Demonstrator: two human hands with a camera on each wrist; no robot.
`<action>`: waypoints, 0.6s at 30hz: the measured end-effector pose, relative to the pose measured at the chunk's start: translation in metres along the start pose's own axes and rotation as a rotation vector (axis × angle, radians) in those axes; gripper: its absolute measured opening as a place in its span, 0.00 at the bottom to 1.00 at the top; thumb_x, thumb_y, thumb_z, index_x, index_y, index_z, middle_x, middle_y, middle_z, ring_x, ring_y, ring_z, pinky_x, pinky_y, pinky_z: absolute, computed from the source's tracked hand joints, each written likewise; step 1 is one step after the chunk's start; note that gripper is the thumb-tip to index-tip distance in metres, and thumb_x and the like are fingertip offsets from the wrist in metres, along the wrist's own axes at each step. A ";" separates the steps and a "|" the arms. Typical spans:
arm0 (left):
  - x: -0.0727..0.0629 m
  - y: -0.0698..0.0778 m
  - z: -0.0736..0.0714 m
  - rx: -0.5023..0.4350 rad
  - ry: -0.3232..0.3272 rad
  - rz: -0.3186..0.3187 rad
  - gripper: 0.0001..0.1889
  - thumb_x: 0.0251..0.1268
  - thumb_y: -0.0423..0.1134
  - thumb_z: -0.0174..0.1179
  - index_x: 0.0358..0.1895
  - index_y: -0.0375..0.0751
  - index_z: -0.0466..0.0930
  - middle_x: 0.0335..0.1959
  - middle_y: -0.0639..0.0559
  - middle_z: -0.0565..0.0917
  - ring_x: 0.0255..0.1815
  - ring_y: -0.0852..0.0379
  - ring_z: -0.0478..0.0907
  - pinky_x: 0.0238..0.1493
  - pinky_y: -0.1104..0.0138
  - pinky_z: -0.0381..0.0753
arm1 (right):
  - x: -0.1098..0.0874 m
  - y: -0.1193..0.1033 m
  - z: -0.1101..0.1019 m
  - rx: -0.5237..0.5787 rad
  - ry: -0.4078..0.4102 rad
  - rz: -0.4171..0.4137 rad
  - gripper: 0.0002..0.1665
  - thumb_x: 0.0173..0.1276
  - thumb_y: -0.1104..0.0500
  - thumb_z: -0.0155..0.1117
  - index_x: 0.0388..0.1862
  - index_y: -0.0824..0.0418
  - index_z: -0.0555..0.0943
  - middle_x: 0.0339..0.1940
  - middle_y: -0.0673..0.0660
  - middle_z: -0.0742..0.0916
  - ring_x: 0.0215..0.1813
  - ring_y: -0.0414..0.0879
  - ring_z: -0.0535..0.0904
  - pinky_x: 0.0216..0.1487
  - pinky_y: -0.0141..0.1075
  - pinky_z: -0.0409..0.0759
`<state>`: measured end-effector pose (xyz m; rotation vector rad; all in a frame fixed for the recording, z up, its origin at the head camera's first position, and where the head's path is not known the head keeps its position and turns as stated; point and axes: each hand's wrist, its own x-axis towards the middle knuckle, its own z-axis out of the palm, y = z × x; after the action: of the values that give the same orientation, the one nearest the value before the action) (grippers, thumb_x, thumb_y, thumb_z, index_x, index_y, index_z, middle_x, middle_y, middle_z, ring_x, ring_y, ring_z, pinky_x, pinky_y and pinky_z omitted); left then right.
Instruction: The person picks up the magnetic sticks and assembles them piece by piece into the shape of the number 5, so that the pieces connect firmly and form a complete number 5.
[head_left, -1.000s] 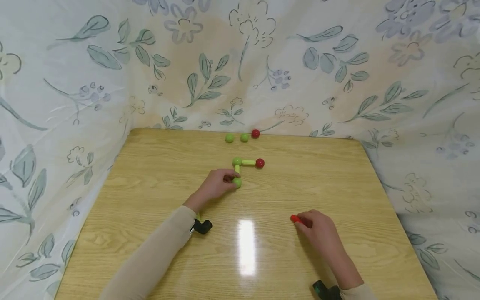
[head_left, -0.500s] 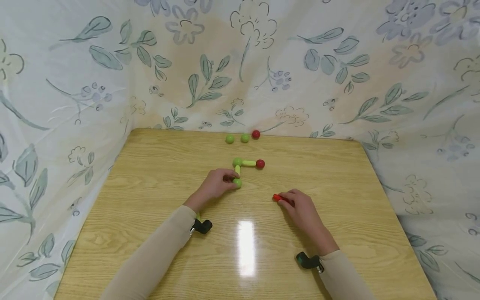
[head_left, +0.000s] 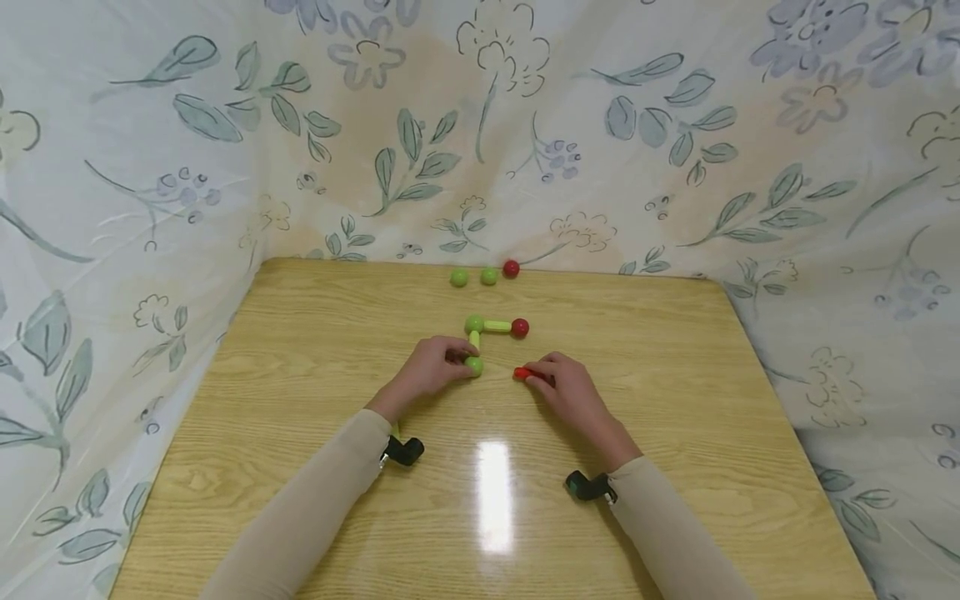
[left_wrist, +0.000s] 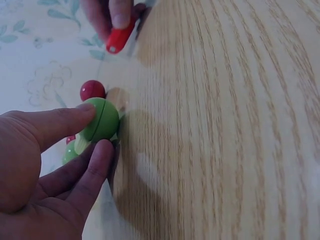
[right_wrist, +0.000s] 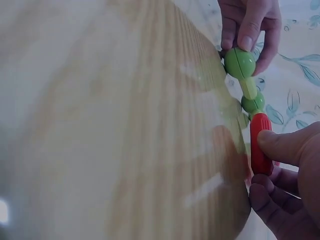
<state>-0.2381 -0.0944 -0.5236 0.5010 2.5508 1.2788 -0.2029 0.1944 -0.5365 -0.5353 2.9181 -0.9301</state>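
My left hand [head_left: 433, 367] pinches a green ball [left_wrist: 102, 120] between thumb and fingers. The ball sits at the near end of a yellow-green stick [head_left: 474, 340], which runs to a second green ball [head_left: 474, 323]. From that corner another yellow-green stick [head_left: 497, 327] reaches right to a red ball [head_left: 520, 327], so the joined pieces form an L shape on the table. To the right of the held ball and apart from it, my right hand [head_left: 572, 392] grips a short red stick [right_wrist: 260, 145], its free end pointing left.
Along the table's [head_left: 637, 350] back edge sit two loose green balls, one on the left [head_left: 459, 277] and one beside it [head_left: 489, 276], plus a loose red ball [head_left: 511, 268]. Under my left wrist a yellow-green piece [head_left: 396, 431] partly shows. Floral cloth [head_left: 420, 167] hangs behind.
My right hand has moved left and away from me with the red stick, coming close to the held green ball. The left hand and the joined pieces have stayed in place.
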 end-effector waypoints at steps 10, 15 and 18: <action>0.001 -0.002 0.001 0.013 0.001 0.020 0.14 0.71 0.38 0.75 0.57 0.44 0.91 0.48 0.53 0.89 0.50 0.54 0.84 0.57 0.56 0.84 | 0.026 -0.019 0.010 0.018 -0.028 -0.072 0.14 0.79 0.58 0.72 0.59 0.61 0.91 0.46 0.54 0.86 0.43 0.48 0.79 0.44 0.42 0.80; 0.001 -0.001 0.001 0.011 0.003 0.025 0.14 0.71 0.38 0.75 0.57 0.45 0.91 0.48 0.52 0.89 0.50 0.54 0.84 0.56 0.56 0.84 | 0.032 -0.025 0.014 -0.001 -0.039 -0.102 0.14 0.79 0.58 0.72 0.59 0.59 0.92 0.46 0.53 0.86 0.43 0.47 0.78 0.43 0.41 0.79; 0.000 -0.001 0.000 0.011 0.004 0.023 0.14 0.72 0.39 0.75 0.57 0.45 0.91 0.48 0.53 0.89 0.49 0.55 0.84 0.56 0.56 0.84 | 0.035 -0.027 0.015 -0.020 -0.041 -0.109 0.13 0.79 0.58 0.72 0.58 0.58 0.92 0.46 0.53 0.86 0.43 0.46 0.78 0.44 0.41 0.80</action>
<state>-0.2386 -0.0950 -0.5245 0.5317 2.5643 1.2750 -0.2251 0.1536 -0.5313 -0.7131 2.8895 -0.8908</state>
